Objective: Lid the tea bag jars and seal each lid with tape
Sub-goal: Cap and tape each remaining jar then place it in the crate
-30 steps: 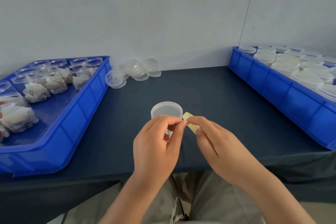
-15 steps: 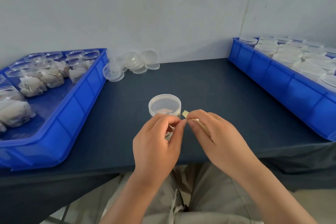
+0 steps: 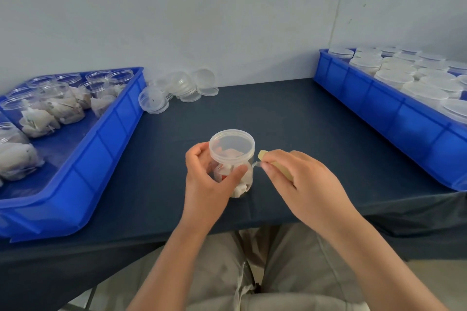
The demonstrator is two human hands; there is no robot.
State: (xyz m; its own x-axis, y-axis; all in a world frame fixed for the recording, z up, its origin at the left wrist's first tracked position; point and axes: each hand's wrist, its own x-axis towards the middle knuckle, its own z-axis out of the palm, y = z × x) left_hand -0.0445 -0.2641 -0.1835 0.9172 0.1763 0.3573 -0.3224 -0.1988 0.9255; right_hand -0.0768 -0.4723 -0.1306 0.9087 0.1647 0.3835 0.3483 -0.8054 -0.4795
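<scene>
A clear tea bag jar (image 3: 233, 159) with its lid (image 3: 231, 144) on stands near the front edge of the dark table. My left hand (image 3: 209, 179) grips the jar's body, thumb on its front. Right beside the jar, my right hand (image 3: 298, 182) pinches a short clear strip of tape (image 3: 256, 164) and also holds a small yellowish tape strip holder (image 3: 276, 165) under its fingers. The tape strip reaches toward the jar's right side, just below the lid.
A blue bin (image 3: 101, 149) on the left holds several open jars of tea bags (image 3: 40, 118). Loose lids (image 3: 182, 86) lie by the back wall. A second blue bin (image 3: 384, 108) on the right holds several lidded jars (image 3: 394, 78). The table's front edge is close to my lap.
My hands, together in front of the jar peeling tape, have parted. My left hand now grips the jar, and my right hand carries the tape to its right side.
</scene>
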